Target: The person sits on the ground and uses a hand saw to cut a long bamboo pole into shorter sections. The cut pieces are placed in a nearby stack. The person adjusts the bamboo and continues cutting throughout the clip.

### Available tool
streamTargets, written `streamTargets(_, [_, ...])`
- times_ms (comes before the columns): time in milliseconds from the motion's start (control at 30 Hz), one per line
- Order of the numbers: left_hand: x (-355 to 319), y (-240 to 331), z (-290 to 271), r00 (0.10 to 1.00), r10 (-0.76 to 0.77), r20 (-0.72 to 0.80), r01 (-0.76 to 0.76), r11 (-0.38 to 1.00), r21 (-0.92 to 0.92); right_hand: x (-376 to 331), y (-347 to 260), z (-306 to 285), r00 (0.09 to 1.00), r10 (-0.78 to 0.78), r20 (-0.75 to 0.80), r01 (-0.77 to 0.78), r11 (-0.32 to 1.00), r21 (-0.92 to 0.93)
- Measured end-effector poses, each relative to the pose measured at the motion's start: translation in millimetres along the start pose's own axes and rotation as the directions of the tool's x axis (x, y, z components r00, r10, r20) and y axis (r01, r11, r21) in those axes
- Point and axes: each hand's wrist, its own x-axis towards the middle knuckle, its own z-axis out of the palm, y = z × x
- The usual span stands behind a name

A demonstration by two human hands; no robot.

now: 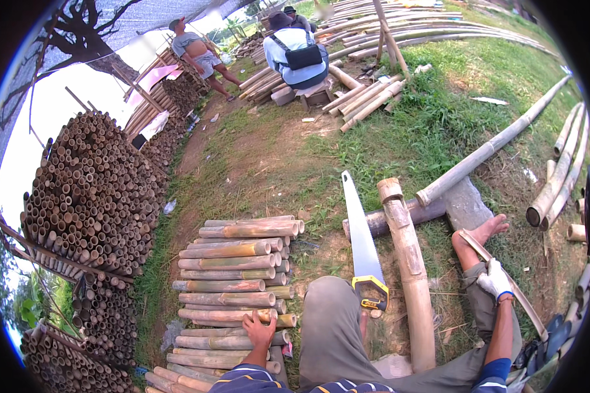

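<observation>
My bare left hand (260,329) lies with its fingers apart on a stack of short cut bamboo pieces (226,299) beside my left leg. In a white glove, my right hand (494,280) is closed on a thin, curved bamboo strip (526,305), next to my right shin and above the bare foot. Between my legs a hand saw (360,229) with a yellow and black handle points away from me, its blade up against a dark round log (406,217). A thick notched bamboo post (410,288) rests across that log.
A tall pile of bamboo tubes (98,190) stands at left. A long bamboo pole (495,141) leans on a grey stone block (465,203) at right, with more poles (560,170) beyond. Farther off, one person (298,56) sits by cut bamboo; another (200,56) stands.
</observation>
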Motion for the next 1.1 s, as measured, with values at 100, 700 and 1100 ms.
streamTargets(100, [-2.0,-11.0,2.4,0.999,0.012,-0.032,-0.012,1.0,0.017,2.6,-7.0,-2.7,0.999,0.006,0.031,-0.006,1.0,0.025])
streamTargets(700, [5.2,-2.3,9.7,0.999,0.029,-0.019,-0.027,0.996,0.088,-14.6,-53.6,-40.0,0.994,0.072,0.086,-0.065,0.995,-0.072])
streamTargets(1100, [-113.5,145.3,139.2,0.783,0.603,0.154,-0.621,0.746,0.241,-18.4,-52.7,-41.2,0.984,0.095,0.152,-0.084,0.993,-0.081])
